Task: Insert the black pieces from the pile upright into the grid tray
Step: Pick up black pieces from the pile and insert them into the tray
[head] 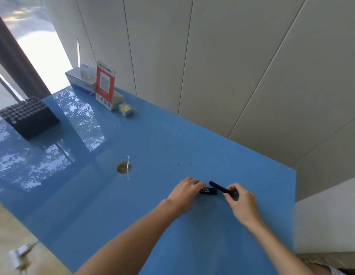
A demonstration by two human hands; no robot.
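Observation:
Two black stick-shaped pieces lie on the blue table between my hands. My left hand (186, 192) grips one short black piece (209, 191) that has pale markings on its side. My right hand (241, 199) pinches the near end of a longer black piece (218, 187), which points up and to the left. The black grid tray (28, 116) stands far off at the table's left edge, packed with several upright black pieces.
A red-and-white sign stand (105, 86) and a grey-blue box (82, 80) sit at the back against the wall. A small yellow packet (125, 109) lies beside them. A round brownish cable hole (124, 167) marks the table's middle. The table's right edge (295, 187) is close to my right hand.

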